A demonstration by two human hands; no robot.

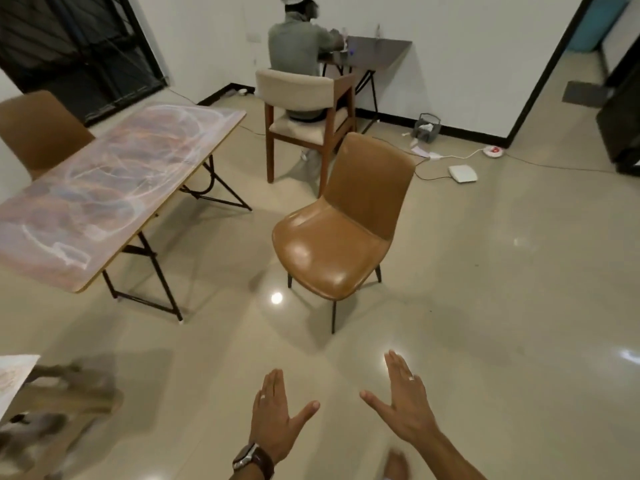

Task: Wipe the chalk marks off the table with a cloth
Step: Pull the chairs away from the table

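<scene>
Chalk marks (104, 188), pale loops and smears in white and reddish tones, cover the folding tabletop (225, 116) at the far left, whose long axis runs from the near-left corner away toward the upper middle of the view. It stands well apart from both hands, up and to the left of them, with bare floor (485, 306) between. The left hand (273, 417) is held flat over the floor, fingers straight and together, thumb spread, its grip holding nothing; it is the nearer of the two to the tabletop. A tan chair (343, 244) stands ahead, between the hands and the far wall. The right hand (405, 400) is likewise flat and empty, thumb out. No cloth shows anywhere in view, so I judge that fetching one comes before any wiping.
</scene>
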